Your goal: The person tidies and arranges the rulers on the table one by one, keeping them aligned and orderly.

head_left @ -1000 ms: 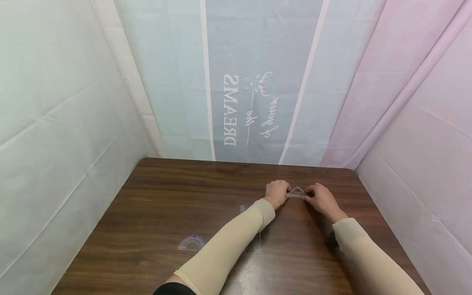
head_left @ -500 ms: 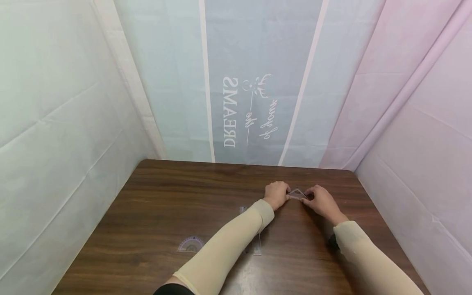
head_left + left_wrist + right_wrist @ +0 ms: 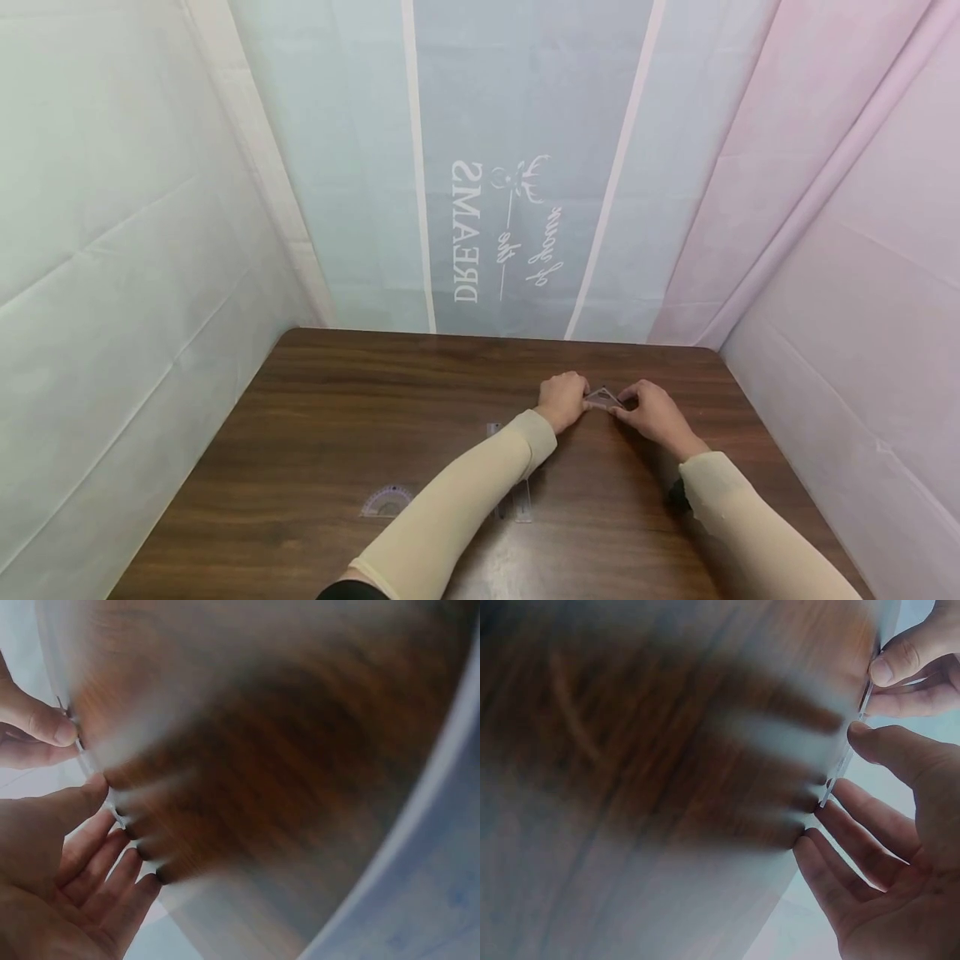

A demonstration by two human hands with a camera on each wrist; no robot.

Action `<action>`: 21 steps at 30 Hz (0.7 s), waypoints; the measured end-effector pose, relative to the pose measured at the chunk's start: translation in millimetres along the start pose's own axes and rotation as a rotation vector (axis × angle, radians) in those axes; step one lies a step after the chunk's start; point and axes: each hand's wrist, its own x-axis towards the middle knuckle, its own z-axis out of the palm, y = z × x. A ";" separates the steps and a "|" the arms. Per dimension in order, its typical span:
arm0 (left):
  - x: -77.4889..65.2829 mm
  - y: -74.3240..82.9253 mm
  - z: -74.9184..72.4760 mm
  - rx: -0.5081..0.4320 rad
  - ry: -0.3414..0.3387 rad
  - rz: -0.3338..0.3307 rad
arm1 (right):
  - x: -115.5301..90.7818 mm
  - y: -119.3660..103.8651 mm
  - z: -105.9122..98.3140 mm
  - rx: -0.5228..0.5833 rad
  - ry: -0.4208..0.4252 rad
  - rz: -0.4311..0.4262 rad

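Far back on the table's right half, a small clear set square [image 3: 603, 398] is held between both hands, its right-angle corner toward the back wall. My left hand [image 3: 562, 400] pinches its left end between thumb and fingers. At the other end, my right hand [image 3: 651, 412] has a thumb-and-finger pinch on it. The right wrist view catches the set square [image 3: 844, 761] nearly edge-on, close over the wood, with the right hand [image 3: 900, 817] around its near end. In the left wrist view the left hand [image 3: 75, 877] has its fingertips right at the table surface.
A clear protractor [image 3: 387, 502] with purple markings lies to the left of my left forearm. Clear straight-edged strips like rulers [image 3: 523, 504] lie partly hidden under that forearm. The brown wooden table [image 3: 300, 433] meets a printed cloth wall [image 3: 495, 317] at the back.
The whole head view has shifted slightly, so everything sits a little lower. Both hands keep their pinch on the set square at about the same spot.
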 end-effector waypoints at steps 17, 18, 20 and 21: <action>-14.6 -16.1 -5.3 -0.085 0.029 0.056 | -6.2 -11.9 0.1 0.035 -0.011 0.066; -15.3 -17.3 -4.7 -0.090 0.035 0.057 | -6.4 -12.9 0.0 0.037 -0.014 0.068; -16.3 -19.9 -4.7 -0.103 0.042 0.057 | -6.1 -15.5 0.2 0.033 -0.014 0.077; -17.1 -21.2 -5.1 -0.109 0.042 0.057 | -6.1 -17.0 0.2 0.031 -0.014 0.083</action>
